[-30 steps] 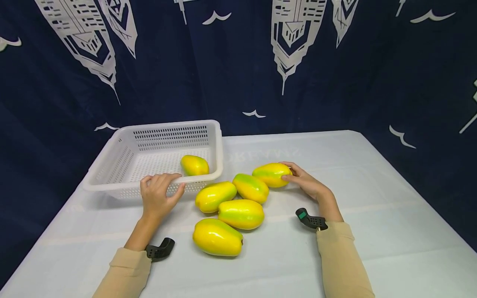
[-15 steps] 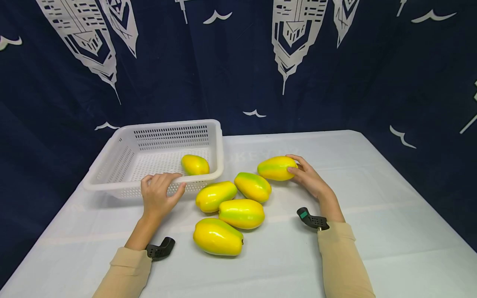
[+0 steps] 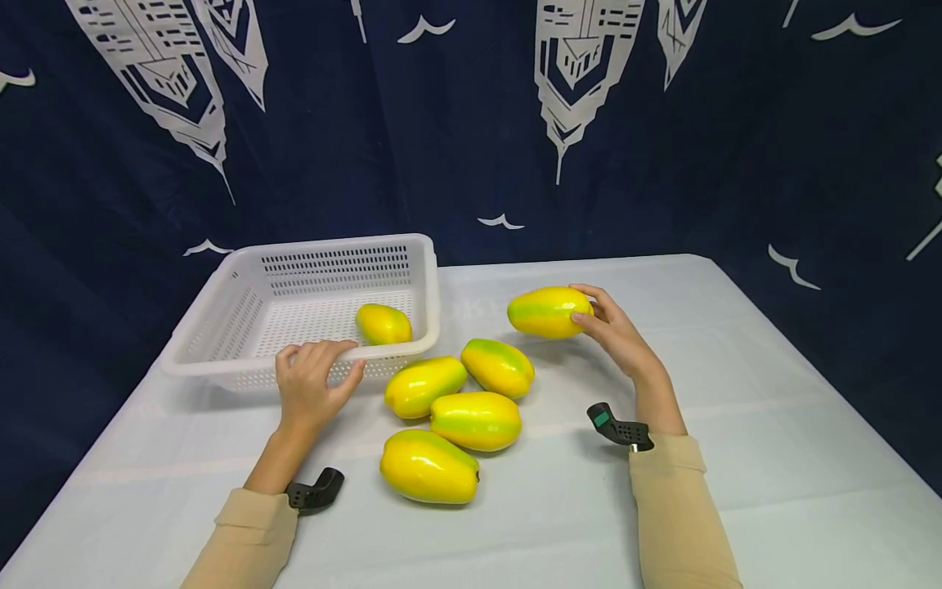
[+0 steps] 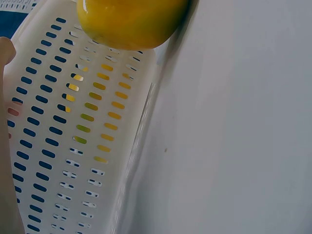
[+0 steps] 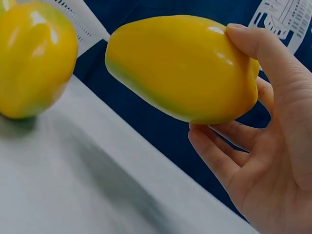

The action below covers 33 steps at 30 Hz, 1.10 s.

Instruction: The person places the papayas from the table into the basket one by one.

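Observation:
My right hand [image 3: 618, 335] grips one end of a yellow-green papaya [image 3: 549, 312], thumb on one side and fingers on the other. The right wrist view shows this papaya [image 5: 180, 70] held up off the table, its shadow on the cloth below. With its fingers over the near rim and thumb outside, my left hand [image 3: 309, 388] holds the white plastic basket [image 3: 243, 364]. Inside the basket lies one papaya [image 3: 383, 325]. Several more lie between my hands, among them a papaya [image 3: 498, 368] nearest the held one and a papaya [image 3: 430, 466] nearest me.
A white cloth covers the table [image 3: 773, 458]. Behind it hangs a dark blue curtain [image 3: 456, 131] with white prints. In the left wrist view, the basket's slotted wall [image 4: 48, 126] stands beside a papaya [image 4: 131, 22] on the cloth.
My right hand has lifted its papaya off the table, moving up and slightly right, away from the other papayas. The left hand has stayed on the basket rim.

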Available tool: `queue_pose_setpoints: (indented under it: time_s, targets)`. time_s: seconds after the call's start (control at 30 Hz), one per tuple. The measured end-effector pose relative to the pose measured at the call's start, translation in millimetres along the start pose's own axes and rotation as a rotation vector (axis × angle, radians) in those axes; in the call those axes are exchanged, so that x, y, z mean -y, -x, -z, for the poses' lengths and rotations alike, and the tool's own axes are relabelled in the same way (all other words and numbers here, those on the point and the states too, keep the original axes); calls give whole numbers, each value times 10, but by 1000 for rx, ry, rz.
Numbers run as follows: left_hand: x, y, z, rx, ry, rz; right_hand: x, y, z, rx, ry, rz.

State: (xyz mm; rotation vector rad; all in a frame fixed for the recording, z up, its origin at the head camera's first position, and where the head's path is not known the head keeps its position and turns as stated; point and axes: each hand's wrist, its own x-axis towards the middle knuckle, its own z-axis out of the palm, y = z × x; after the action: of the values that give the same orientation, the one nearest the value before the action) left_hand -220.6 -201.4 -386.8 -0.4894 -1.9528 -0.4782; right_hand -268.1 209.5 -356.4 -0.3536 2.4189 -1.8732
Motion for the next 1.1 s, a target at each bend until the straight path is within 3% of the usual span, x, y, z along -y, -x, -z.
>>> queue_pose_setpoints:
  time_s: [0.6,1.1]
  targets:
    - [4,14,-1,-1,-3,0,464,31,-229,-32,50,171]
    - [2,7,3,11,-1,6,615,11,-441,65,17,259]
